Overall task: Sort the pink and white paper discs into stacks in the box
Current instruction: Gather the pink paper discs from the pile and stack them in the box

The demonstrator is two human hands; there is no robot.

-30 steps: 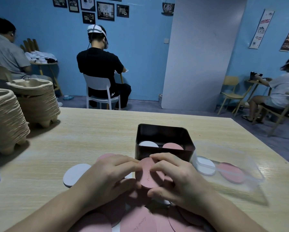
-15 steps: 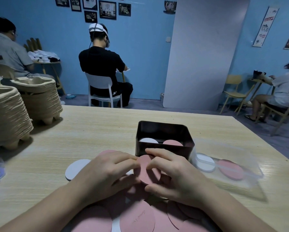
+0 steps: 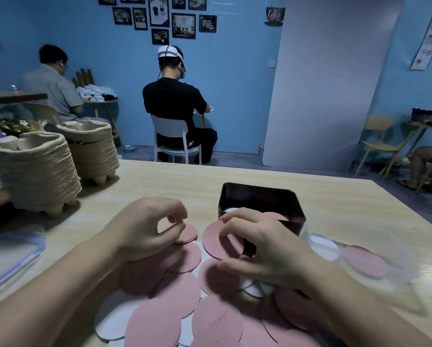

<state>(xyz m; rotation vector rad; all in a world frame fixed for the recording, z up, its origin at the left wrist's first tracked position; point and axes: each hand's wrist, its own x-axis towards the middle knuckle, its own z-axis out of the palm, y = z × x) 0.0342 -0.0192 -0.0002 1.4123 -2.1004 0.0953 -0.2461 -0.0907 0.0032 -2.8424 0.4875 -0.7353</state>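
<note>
A dark square box [image 3: 261, 196] stands on the wooden table, with a white disc and a pink disc partly visible inside. My right hand [image 3: 267, 249] pinches a pink paper disc [image 3: 213, 242] just in front of the box's near left corner. My left hand [image 3: 147, 229] grips a thin stack of pink discs [image 3: 189, 232] to the left of it. Below both hands lies a loose pile of pink and white discs [image 3: 174, 296], overlapping each other.
A clear plastic lid [image 3: 355, 259] lies right of the box over a white and a pink disc. Two tall stacks of paper pulp trays [image 3: 39, 174] stand at the left. A clear container [image 3: 7, 256] sits at the left edge. People sit at other tables behind.
My hands have parted: the left one moved left with a few pink discs, the right one keeps a single pink disc by the box. The camera tilted up and left.
</note>
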